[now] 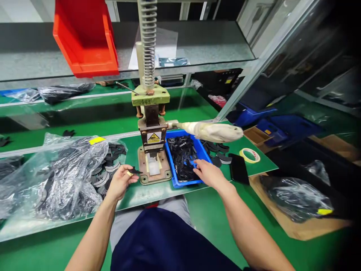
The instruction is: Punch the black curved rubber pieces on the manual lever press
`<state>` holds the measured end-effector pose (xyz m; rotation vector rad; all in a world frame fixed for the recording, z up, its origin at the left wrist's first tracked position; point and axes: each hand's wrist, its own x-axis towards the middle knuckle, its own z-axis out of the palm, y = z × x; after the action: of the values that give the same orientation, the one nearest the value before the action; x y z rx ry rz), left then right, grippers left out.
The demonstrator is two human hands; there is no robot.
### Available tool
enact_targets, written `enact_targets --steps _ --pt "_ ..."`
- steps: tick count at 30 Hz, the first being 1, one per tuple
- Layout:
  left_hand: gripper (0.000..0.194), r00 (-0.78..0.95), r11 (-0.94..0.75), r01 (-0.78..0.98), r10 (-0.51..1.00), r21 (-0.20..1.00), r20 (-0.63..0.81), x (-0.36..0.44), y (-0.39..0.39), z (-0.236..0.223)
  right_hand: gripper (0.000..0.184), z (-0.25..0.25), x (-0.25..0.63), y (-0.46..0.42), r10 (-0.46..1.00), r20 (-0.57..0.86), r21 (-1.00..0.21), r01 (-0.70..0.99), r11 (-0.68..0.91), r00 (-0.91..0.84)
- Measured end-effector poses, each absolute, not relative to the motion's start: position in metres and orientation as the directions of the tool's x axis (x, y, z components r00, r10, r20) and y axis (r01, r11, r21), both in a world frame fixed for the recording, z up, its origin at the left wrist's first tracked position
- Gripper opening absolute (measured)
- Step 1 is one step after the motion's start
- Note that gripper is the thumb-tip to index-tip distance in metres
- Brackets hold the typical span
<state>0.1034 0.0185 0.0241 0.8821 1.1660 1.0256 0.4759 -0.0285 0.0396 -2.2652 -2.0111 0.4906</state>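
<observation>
The left hand (121, 182) pinches a small black part (134, 171) in closed fingers just left of the hand press (152, 150), while the right hand (208, 174) reaches with fingers apart into the blue tray (203, 152) of black pieces on the counter (146, 194), so loading the press seems the step in hand.

Green bench (158, 194) under press (152, 150), blue tray (172, 171), tape roll (249, 155).

A green table (84, 113) runs across the view under a grey shelf (197, 41) that bears a tilted red bin (84, 41); a slanted metal post (254, 71) rises at the right. Beyond it lie blue crates (282, 126) and cardboard (304, 227); the far right is dim.
</observation>
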Motion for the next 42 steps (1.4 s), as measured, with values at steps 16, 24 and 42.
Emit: enact_targets --steps 16,24,42 --pt "0.041 0.069 0.332 -0.138 0.943 0.933 -0.326 0.09 0.009 0.0 0.028 0.009 0.468 0.013 0.954 -0.276 -0.269 0.962 0.043 -0.119" --pt "0.018 0.044 0.08 0.423 0.993 0.903 -0.108 0.08 0.019 -0.017 0.025 0.016 0.469 0.005 0.979 -0.204 -0.265 0.962 -0.061 0.006" --pt "0.019 0.002 -0.138 0.821 0.971 0.554 0.24 0.045 0.023 -0.021 0.027 0.009 0.462 0.009 0.99 -0.133 -0.524 0.852 -0.026 -0.052"
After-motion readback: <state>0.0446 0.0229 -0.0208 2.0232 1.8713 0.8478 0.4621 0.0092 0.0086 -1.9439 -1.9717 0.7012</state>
